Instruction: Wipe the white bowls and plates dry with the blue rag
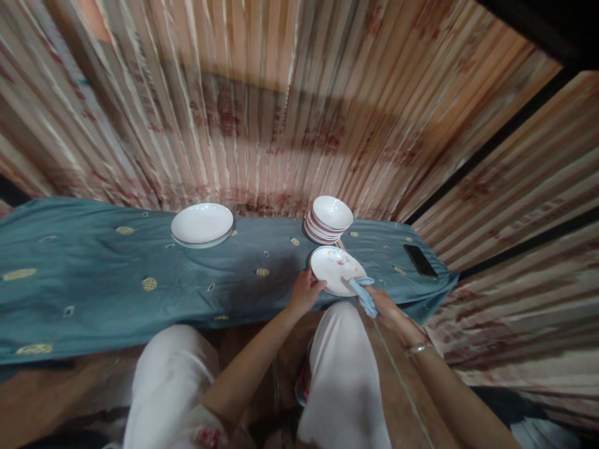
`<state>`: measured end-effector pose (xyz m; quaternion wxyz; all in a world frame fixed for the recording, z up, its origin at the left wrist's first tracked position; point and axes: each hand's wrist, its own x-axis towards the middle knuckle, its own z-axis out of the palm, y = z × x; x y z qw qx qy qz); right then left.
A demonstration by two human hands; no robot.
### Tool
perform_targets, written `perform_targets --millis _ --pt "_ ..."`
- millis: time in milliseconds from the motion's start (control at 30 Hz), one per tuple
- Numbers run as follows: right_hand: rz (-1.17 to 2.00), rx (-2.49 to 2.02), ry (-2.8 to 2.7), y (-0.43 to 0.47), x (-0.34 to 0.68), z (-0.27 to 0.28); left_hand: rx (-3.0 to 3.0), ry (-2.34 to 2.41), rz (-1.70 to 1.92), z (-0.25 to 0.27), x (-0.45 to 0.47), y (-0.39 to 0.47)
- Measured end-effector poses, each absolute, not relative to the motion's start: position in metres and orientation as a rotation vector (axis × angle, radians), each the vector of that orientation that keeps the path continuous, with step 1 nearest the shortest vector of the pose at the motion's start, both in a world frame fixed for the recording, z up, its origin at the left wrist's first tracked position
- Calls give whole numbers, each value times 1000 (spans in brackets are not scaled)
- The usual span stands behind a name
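Plate (pixel 331 272): over the tabletop's (pixel 107 262) near edge, right of centre.
Left hand (pixel 306 290): grip pinching its left rim.
Right hand (pixel 381 302): grip bunching a blue cloth (pixel 365 298) against the right rim.
Wiping: apparently underway; another stroke wants the plate steady.
Bowls (pixel 329 218): stacked just beyond.

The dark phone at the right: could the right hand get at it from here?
Probably yes: nothing seems to stand between the right hand and the dark phone, which lies beyond it to the right. The blue cloth it holds could hamper a grasp, though.
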<state>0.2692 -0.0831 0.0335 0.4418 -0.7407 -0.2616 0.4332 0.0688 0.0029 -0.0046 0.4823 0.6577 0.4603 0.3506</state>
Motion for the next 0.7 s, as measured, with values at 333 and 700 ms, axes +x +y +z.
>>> perform_targets --millis 333,700 --pt "1081 -1803 -647 -81 275 23 1563 1161 895 -7 71 3" --pt "1069 -1846 -666 -75 276 21 1610 1189 894 -11 73 10"
